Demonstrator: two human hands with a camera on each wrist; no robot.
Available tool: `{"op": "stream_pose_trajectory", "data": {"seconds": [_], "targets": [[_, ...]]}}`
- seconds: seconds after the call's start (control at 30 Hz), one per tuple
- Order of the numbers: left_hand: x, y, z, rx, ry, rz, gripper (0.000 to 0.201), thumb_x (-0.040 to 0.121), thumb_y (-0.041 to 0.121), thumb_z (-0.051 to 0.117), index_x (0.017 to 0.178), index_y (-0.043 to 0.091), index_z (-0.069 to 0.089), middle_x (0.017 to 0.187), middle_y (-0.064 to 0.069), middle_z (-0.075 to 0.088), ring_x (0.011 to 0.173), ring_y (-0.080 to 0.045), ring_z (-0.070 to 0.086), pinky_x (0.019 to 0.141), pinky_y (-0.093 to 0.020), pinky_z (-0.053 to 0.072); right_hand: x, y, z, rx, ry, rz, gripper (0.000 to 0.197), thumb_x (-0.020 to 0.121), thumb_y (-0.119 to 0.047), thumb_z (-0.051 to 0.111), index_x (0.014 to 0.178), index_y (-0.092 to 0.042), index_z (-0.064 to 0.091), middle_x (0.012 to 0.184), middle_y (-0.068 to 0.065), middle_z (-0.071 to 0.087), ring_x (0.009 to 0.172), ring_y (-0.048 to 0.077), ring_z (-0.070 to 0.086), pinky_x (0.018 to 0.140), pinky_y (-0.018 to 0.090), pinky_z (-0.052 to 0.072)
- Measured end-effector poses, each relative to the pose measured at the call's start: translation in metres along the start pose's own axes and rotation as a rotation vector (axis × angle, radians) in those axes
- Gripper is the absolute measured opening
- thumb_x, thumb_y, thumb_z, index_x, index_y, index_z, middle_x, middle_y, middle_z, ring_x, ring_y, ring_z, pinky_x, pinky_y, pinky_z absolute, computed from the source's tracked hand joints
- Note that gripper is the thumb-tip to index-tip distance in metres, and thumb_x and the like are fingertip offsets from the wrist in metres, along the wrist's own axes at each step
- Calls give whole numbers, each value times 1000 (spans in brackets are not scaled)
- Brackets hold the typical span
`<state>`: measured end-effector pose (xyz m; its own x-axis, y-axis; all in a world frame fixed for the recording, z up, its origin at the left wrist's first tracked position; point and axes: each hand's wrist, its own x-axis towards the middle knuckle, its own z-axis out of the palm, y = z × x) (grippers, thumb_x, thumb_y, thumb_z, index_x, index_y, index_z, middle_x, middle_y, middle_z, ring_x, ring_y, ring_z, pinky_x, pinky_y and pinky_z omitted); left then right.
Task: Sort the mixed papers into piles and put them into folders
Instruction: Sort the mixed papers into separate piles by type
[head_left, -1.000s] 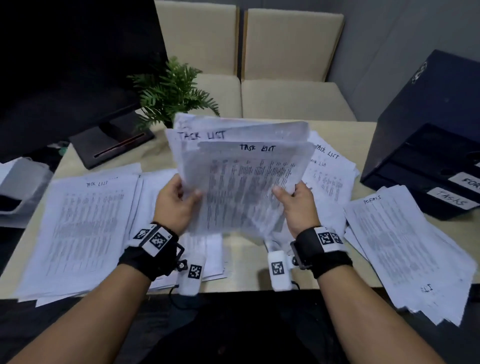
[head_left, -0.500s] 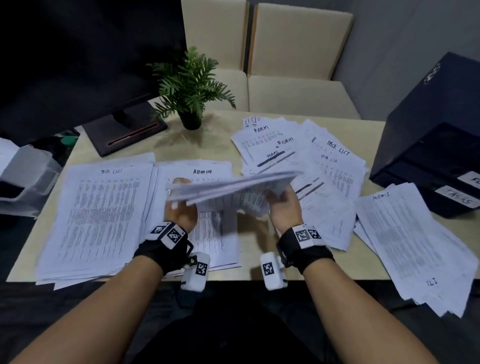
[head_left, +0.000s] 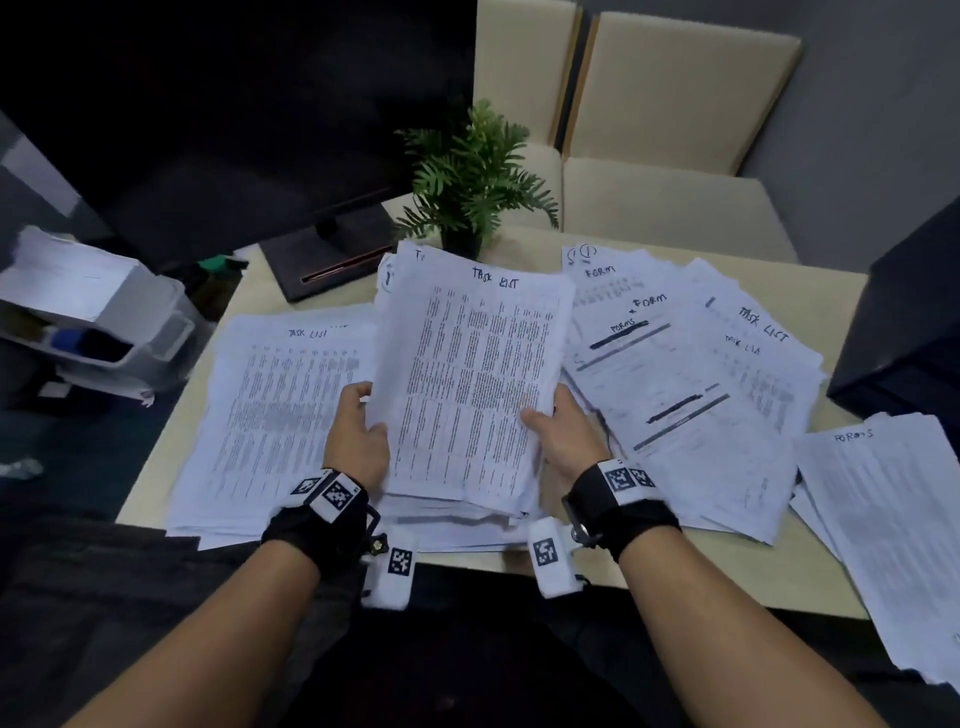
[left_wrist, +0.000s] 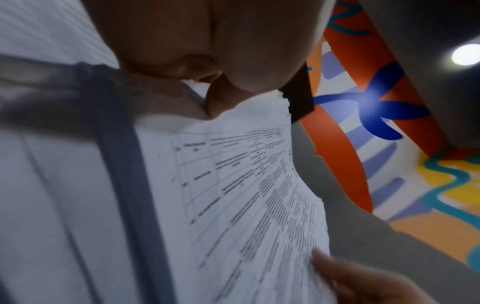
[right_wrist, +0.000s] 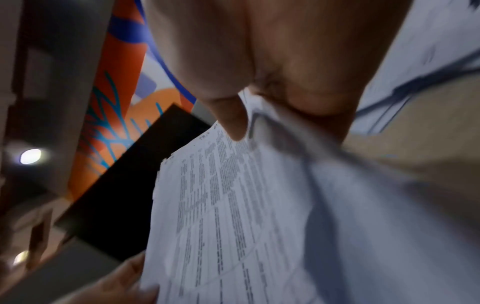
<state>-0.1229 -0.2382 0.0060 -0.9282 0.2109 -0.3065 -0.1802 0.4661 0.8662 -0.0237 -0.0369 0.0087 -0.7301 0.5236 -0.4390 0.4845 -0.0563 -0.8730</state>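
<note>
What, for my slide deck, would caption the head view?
Left hand and right hand grip a Task List stack above paper piles.

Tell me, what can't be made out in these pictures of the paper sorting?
The held stack: fine print too small in the head view, blurred in both wrist views.
The left hand and right hand: most fingers go behind the stack, hidden in the head view.
The black cabinet: cut off by the head view's right edge.
The white tray: blurred, contents unclear.
</note>
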Motion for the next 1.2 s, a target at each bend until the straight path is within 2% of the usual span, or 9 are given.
{"op": "stream_pose_trajectory", "data": {"seconds": [0.1, 0.23, 0.33, 0.47, 0.57, 0.63, 0.7, 0.93, 1.2], "targets": [[14, -21, -42, -7, -4, -43, 58, 90, -12, 38, 135, 23, 36, 125, -10, 58, 69, -14, 60, 41, -11, 44, 4, -3, 48, -179, -96, 7, 40, 94, -14, 57, 132, -13, 46, 132, 2, 58, 119, 21, 57, 104, 43, 45], [30, -45, -102, 40, 29, -82, 77, 85, -12, 40, 143, 37, 31, 136, -8, 54, 90, -22, 64, 48, -9, 43, 14, -12, 117, -272, -94, -11, 30, 91, -12, 63, 119, -12, 52, 114, 4, 63, 101, 20, 62, 82, 32, 51], [45, -61, -142, 224, 81, -105, 67, 84, -10, 42, 137, 30, 46, 144, -14, 45, 75, -11, 56, 51, -11, 37, 20, -20, 165, -328, -110, 6, 28, 90, -13, 66, 113, -8, 51, 106, 10, 63, 88, 24, 62, 70, 32, 51], [61, -75, -169, 345, 100, -172, 55, 86, -4, 45, 133, 23, 52, 140, -14, 49, 69, -17, 57, 53, -19, 40, 27, -19, 205, -457, -187, 18, 38, 89, -25, 68, 119, -7, 52, 112, 8, 61, 94, 27, 62, 80, 35, 52], [67, -77, -173, 420, 31, -219, 54, 86, 8, 56, 138, 20, 47, 147, -15, 40, 118, -29, 52, 88, -32, 46, 29, -14, 213, -439, -170, 75, 43, 89, -28, 67, 125, -12, 51, 119, 5, 59, 98, 29, 63, 86, 39, 53], [66, -73, -168, 522, 16, -227, 63, 85, 16, 59, 143, 25, 38, 159, -12, 10, 142, -30, 20, 108, -46, 33, 29, -14, 208, -413, -135, 91, 37, 89, -29, 67, 120, -14, 53, 114, 9, 64, 90, 27, 65, 82, 39, 55], [63, -62, -157, 560, 19, -183, 68, 85, 18, 60, 146, 28, 31, 160, -8, -4, 147, -26, 2, 113, -51, 23, 27, -18, 194, -393, -100, 96, 29, 90, -30, 65, 112, -16, 54, 96, 6, 65, 74, 23, 63, 68, 35, 52], [50, 12, -84, 283, -218, 174, 42, 89, 13, 59, 130, 17, 51, 137, -4, 48, 126, -20, 45, 98, -26, 34, 9, -26, 106, -325, -1, 46, 17, 88, -25, 67, 96, -14, 57, 83, 0, 61, 64, 18, 60, 60, 30, 48], [8, 58, 63, 349, -470, 257, 38, 90, 15, 58, 128, 16, 54, 131, -4, 54, 118, -19, 50, 92, -23, 36, -1, 21, -56, -437, 242, 109, 30, 85, -27, 70, 111, -15, 61, 112, 4, 61, 105, 22, 58, 86, 28, 43]]}}
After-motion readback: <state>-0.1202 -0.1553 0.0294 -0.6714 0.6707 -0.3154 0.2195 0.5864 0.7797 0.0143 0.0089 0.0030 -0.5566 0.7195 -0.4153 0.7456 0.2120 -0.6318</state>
